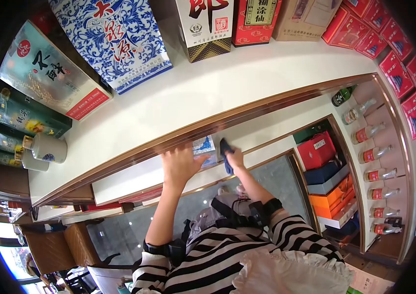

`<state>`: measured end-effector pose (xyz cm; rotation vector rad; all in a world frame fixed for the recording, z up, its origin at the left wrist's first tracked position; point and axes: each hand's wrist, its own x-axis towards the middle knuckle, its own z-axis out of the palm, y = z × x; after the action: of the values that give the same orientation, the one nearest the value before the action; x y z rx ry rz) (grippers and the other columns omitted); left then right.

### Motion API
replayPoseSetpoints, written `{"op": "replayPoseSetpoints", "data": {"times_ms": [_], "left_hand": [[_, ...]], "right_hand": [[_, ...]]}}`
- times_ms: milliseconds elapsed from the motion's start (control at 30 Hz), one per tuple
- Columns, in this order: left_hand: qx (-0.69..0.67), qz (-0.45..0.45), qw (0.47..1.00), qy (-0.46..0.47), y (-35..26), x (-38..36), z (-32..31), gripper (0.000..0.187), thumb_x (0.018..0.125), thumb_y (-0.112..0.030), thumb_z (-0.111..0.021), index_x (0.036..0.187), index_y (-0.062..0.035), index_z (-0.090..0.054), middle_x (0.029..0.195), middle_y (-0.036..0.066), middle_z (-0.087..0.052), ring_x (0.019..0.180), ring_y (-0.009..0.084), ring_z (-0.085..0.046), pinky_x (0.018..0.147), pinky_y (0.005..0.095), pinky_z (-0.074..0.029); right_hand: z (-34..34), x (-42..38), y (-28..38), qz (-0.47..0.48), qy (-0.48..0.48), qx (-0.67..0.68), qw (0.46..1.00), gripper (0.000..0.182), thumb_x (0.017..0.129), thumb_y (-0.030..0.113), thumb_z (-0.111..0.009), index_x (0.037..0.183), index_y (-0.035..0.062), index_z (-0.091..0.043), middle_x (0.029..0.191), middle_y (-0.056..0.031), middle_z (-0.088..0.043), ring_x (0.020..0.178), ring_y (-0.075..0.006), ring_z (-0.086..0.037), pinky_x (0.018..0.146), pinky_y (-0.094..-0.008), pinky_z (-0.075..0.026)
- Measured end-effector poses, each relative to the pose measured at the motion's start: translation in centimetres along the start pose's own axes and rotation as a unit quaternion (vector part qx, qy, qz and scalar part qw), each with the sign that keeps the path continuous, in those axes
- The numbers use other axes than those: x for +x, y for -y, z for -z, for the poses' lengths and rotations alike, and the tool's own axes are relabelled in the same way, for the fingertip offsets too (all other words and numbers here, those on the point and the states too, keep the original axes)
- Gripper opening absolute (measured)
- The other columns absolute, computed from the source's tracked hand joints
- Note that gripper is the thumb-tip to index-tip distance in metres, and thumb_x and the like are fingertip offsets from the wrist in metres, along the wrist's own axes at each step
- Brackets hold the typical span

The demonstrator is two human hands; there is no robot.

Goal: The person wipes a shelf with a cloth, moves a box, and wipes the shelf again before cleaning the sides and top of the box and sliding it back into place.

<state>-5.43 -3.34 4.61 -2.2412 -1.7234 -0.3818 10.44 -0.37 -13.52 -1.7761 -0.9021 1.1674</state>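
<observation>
My left hand (180, 164) is spread with its fingers apart, at the brown front edge of the upper white shelf (188, 105); its fingertips are partly hidden by that edge. To its right, my right hand (235, 159) has its fingers closed on a dark blue cloth (226, 154), over the lower white shelf (271, 128). Between the two hands a blue-and-white box (203, 146) shows on the lower shelf, partly covered by the upper one.
Boxes, including a blue-and-white patterned one (115, 41), and pale bottles (48, 148) stand on the upper shelf. At the right are a rack of glass bottles (372, 154) and a compartment with a red case (315, 151). Brown chairs (48, 250) stand lower left.
</observation>
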Motion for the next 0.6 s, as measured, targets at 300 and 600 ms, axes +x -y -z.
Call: {"op": "replayPoseSetpoints", "data": {"times_ms": [300, 600], "left_hand": [[-0.009, 0.011, 1.000, 0.021, -0.1, 0.1, 0.1, 0.075, 0.060, -0.059, -0.057, 0.113, -0.0079, -0.046, 0.113, 0.015, -0.045, 0.107, 0.0320, -0.038, 0.090, 0.0522, -0.020], [-0.022, 0.029, 0.998, 0.059, -0.3, 0.3, 0.4, 0.074, 0.060, -0.057, -0.059, 0.115, -0.0102, -0.044, 0.112, 0.013, -0.048, 0.109, 0.0299, -0.038, 0.092, 0.0550, -0.015]], "right_hand": [[-1.0, -2.5, 11.4, 0.210, 0.040, 0.209, 0.954, 0.019, 0.077, 0.014, -0.054, 0.079, -0.0053, -0.057, 0.063, -0.0101, -0.056, 0.059, -0.0103, -0.047, 0.055, -0.0269, -0.039], [-2.9, 1.4, -2.2, 0.065, 0.051, 0.021, 0.996, 0.019, 0.073, 0.011, -0.054, 0.088, 0.0015, -0.060, 0.070, -0.0107, -0.060, 0.061, -0.0138, -0.054, 0.056, -0.0271, -0.042]]}}
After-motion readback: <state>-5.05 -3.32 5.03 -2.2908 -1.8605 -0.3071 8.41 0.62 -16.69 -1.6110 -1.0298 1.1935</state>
